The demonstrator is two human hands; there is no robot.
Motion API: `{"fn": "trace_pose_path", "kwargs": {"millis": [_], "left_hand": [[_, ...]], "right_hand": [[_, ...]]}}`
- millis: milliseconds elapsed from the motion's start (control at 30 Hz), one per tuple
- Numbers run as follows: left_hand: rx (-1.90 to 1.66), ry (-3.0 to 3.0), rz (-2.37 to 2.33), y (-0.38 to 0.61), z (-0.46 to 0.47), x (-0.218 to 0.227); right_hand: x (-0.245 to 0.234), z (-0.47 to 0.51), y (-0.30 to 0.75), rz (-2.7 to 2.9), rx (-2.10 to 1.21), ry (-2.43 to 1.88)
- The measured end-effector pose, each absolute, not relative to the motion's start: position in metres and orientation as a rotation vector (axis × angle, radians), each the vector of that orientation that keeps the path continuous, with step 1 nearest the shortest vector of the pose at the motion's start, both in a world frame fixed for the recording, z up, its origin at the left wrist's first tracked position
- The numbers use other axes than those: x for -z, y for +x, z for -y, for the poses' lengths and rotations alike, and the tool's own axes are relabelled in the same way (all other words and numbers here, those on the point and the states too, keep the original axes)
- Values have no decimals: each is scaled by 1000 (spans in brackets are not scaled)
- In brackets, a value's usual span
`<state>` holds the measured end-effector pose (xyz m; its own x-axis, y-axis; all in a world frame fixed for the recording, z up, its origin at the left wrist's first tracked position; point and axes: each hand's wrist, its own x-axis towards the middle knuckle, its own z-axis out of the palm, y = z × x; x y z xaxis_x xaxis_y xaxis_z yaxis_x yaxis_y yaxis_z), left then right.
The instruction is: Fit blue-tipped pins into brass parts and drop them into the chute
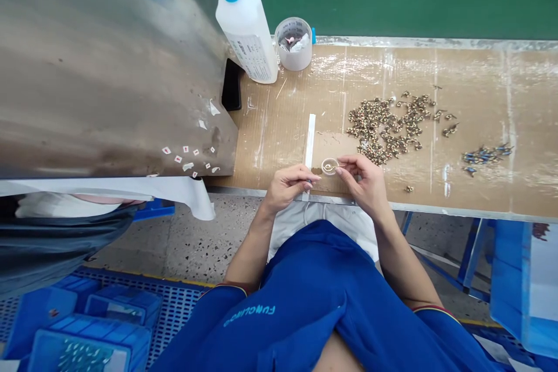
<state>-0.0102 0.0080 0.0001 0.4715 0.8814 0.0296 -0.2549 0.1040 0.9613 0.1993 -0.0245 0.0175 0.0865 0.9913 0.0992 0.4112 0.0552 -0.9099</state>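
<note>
My left hand (pixel 290 185), low over the near edge of the bench (pixel 265 139): thumb and forefinger pinched on a small piece (pixel 309 181), too tiny to identify, above the lower end of a white strip (pixel 310 142). Right hand (pixel 364 180): fingertips gripping a thin stick (pixel 339 167), its end over a small round dish (pixel 324 169) just between my hands. Beyond my right hand, a spread of brass-coloured parts (pixel 370 119); farther right, a smaller cluster with blue on them (pixel 483 155). White bottle (pixel 250 35), blue cap, standing at far left
</note>
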Motion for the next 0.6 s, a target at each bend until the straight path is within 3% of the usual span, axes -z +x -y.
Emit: {"fn": "trace_pose_path", "kwargs": {"millis": [600], "left_hand": [[-931, 1330, -762, -5, -6, 0]], "right_hand": [[-20, 19, 198, 1681, -624, -1459]]}}
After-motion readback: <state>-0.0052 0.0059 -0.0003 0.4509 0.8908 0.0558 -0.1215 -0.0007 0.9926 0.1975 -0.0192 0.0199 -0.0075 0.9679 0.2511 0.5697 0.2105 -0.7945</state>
